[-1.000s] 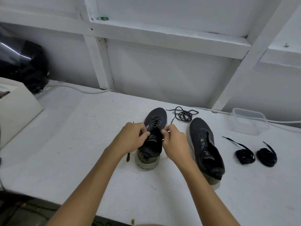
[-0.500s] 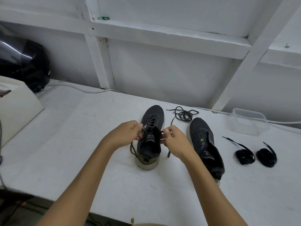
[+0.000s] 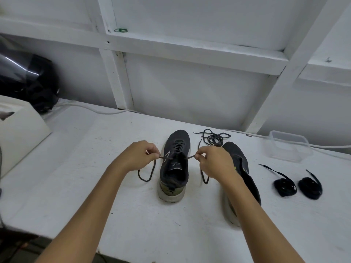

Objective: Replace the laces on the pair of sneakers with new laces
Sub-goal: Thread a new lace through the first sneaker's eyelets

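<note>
Unlacing step on left sneaker (image 3: 175, 164), mid-tabletop (image 3: 133, 215). Left hand (image 3: 139, 155) and right hand (image 3: 212, 161) each pinching an end of old lace (image 3: 175, 158), drawn taut sideways (top eyelets). Next, judging: pull lace free row by row; new lace bundles (image 3: 284, 186) waiting far right.

A plain workshop or utility room: a white-painted tabletop (image 3: 117, 202) stands against a bare wall of white-painted boards and exposed framing beams (image 3: 190, 52), with a white cable (image 3: 91, 110) running along the back edge.
</note>
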